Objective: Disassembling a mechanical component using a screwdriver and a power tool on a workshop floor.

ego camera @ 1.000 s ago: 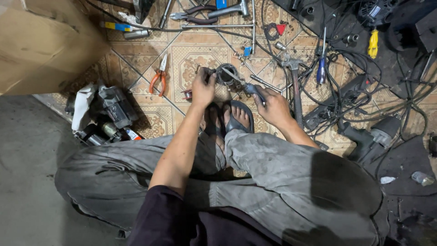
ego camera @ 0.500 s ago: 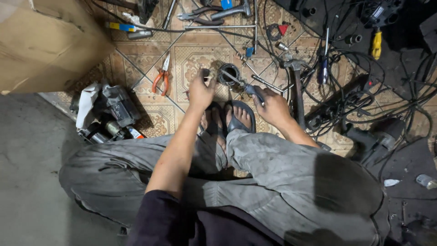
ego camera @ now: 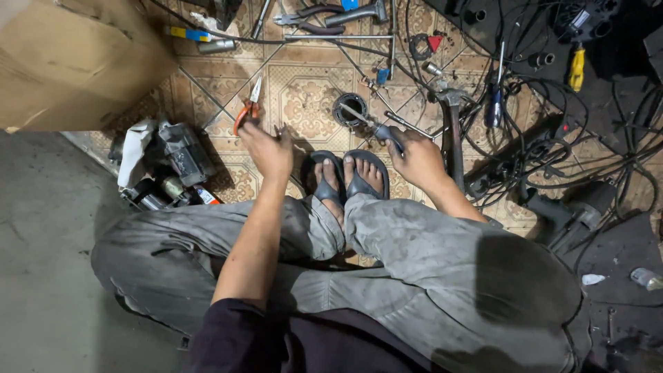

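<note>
I sit on a patterned tile floor with my feet in dark sandals (ego camera: 349, 176). My right hand (ego camera: 416, 157) is shut on a screwdriver (ego camera: 369, 126). Its metal shaft points up-left and reaches the rim of a round black ring part (ego camera: 350, 109) lying on the tiles. My left hand (ego camera: 267, 148) hovers left of the sandals, fingers spread, its fingertips right at the handles of orange-handled pliers (ego camera: 246, 112). It holds nothing that I can see.
A cardboard box (ego camera: 69, 59) fills the top left. A dismantled motor unit (ego camera: 173, 162) lies at my left knee. A hammer (ego camera: 452, 131), a blue screwdriver (ego camera: 495, 103), a yellow-handled tool (ego camera: 577, 69), a power drill (ego camera: 566, 214) and tangled black cables (ego camera: 621, 145) crowd the right.
My left hand has left the ring part and moved left toward the orange pliers. The right hand keeps the screwdriver and has barely shifted.
</note>
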